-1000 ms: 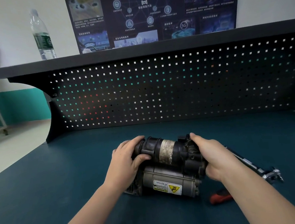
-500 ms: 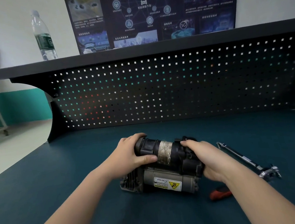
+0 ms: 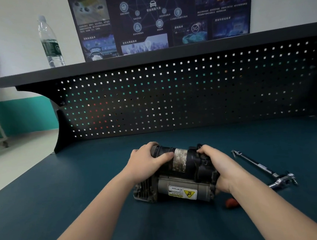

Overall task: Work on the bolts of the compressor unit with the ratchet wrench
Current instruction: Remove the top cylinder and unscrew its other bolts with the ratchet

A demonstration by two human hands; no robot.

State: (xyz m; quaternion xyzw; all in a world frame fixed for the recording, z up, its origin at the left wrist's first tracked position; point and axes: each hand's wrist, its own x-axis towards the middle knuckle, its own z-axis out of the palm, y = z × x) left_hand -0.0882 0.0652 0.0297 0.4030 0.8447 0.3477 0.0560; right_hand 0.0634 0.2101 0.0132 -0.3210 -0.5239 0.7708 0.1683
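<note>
Gripping the compressor unit (image 3: pixel 179 175) with both hands, we have it lying on its side near the middle of the bench top (image 3: pixel 66 214), the yellow warning label facing us. Our left hand (image 3: pixel 148 161) curls over the black cylinder at the unit's left end, thumb laid along its near side. Our right hand (image 3: pixel 218 169) wraps the right end, fingers curled over the top and the palm against the end face.

By our judgement the task has hardly begun. The ratchet wrench (image 3: pixel 263 168) lies untouched on the bench just right of the unit, its long shaft running far-left to near-right with the head at the near end, and neither hand holds it. We cannot make out any bolt in this view, nor whether any is loosened. What seems left is nearly everything: settle the unit with its bolts reachable, free our right hand, take up the wrench and work the bolts.

For room, the bench lies bare to the left and toward the pegboard back panel (image 3: pixel 190 98) at the far edge. A small red object (image 3: pixel 231 203) sits just near the unit's right end, partly hidden by our right forearm, so a sweep toward the wrench may brush it.
</note>
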